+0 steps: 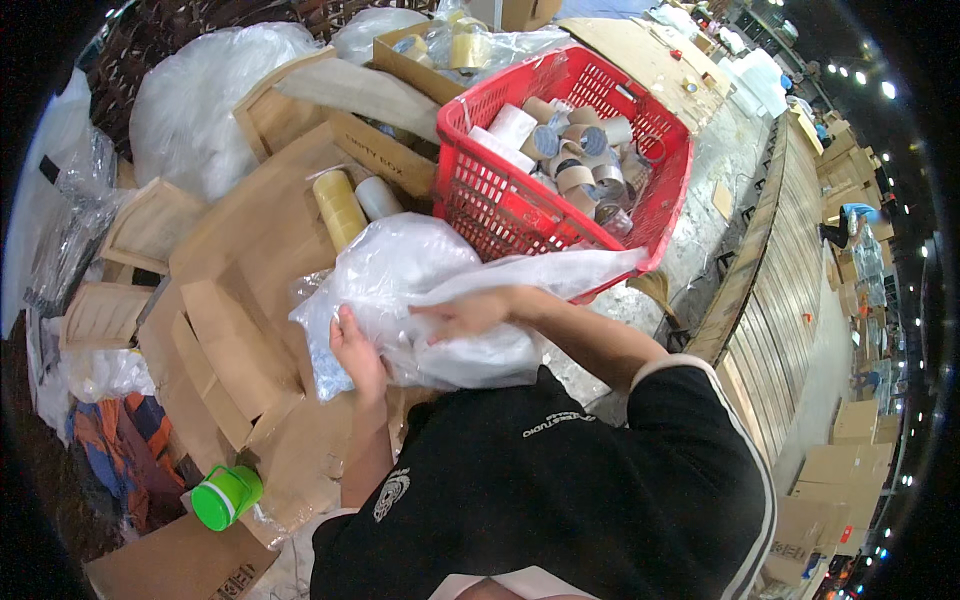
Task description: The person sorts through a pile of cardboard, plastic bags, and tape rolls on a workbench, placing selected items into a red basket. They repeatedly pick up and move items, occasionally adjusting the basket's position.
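Observation:
A bulky bundle of translucent white plastic wrap (410,262) lies in front of me, with a long loose strip trailing right onto the basket's rim. My left hand (357,352) is closed on the bundle's near left side, its thumb and fingers pressed against the plastic. Above the bundle's middle is my right hand (468,312), smeared by motion, one finger stretched leftward. Whether it grips the plastic cannot be told. Pale blue material (330,375) shows at the bundle's lower left. Whatever lies inside is hidden. Just behind stand a yellowish tape roll stack (340,208) and a whitish roll (377,198).
A red plastic basket (490,203) at the upper right holds several tape rolls and cardboard cores. Cardboard (240,225) spreads across the left. A green lidded bucket (226,497) stands lower left. Large plastic bags (205,105) are piled behind. A slatted wooden platform (765,300) runs along the right.

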`<state>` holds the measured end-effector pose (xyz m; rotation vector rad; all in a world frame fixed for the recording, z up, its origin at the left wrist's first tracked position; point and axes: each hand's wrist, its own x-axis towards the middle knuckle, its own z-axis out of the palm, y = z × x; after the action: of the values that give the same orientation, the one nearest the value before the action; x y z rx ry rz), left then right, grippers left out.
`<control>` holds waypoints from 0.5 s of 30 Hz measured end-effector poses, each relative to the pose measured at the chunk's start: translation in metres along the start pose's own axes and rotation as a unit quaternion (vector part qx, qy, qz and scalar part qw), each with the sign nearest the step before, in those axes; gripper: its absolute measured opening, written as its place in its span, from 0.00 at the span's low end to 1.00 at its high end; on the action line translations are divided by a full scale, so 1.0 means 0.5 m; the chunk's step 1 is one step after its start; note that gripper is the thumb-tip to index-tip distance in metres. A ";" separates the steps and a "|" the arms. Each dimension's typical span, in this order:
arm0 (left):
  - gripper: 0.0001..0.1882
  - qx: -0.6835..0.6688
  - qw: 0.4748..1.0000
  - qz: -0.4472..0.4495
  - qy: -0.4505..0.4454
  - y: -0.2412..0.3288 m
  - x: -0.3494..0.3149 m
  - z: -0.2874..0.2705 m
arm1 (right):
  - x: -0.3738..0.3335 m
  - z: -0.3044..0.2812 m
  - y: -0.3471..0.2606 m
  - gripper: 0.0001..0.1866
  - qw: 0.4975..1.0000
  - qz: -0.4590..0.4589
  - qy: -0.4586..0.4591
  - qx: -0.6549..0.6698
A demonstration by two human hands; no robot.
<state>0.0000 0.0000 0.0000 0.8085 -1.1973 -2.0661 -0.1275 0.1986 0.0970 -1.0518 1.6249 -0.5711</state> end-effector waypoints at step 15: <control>0.19 0.209 0.973 0.100 -0.024 0.101 -0.006 0.028 | -0.047 0.032 -0.033 0.25 0.867 -0.124 0.464 -0.130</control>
<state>0.0018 -0.0109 0.0513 0.7878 -1.7006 -1.7027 -0.1059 0.2129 0.1174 -1.2880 2.4686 -1.1801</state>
